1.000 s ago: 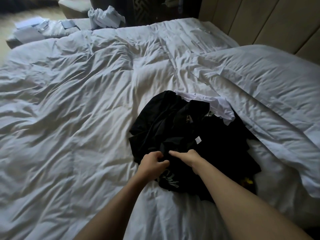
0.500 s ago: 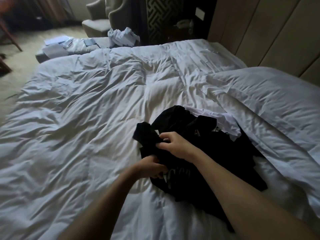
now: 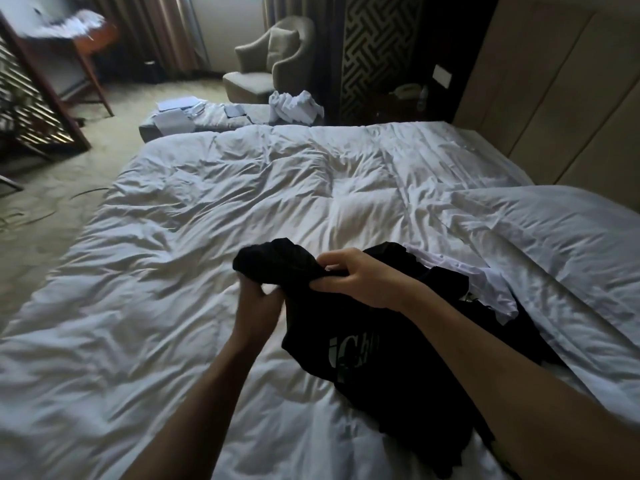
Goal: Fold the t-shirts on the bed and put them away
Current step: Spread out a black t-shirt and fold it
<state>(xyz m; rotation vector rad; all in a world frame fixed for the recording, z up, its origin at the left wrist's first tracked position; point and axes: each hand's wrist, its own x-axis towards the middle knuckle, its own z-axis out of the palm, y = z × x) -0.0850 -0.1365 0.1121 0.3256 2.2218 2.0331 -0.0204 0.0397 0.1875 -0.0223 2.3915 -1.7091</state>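
Note:
A black t-shirt [image 3: 346, 344] with pale lettering hangs lifted above the white duvet [image 3: 194, 258] of the bed. My right hand [image 3: 360, 275] grips its bunched upper edge, thumb underneath. Just left and below, my left hand [image 3: 258, 299] holds the same bunch of cloth from under it. More dark clothing [image 3: 440, 282] lies in a heap behind the shirt, with a white garment [image 3: 485, 285] partly tucked under it on the right.
A large white pillow [image 3: 554, 251] lies at the right by the padded headboard wall. Beyond the bed's far end stand a bench with papers and a crumpled white cloth [image 3: 294, 105], an armchair [image 3: 273, 57] and a wooden desk [image 3: 69, 39] on carpet.
Both hands have raised the black t-shirt off the heap and drawn it up and to the left. My head has tilted up, so more of the room shows.

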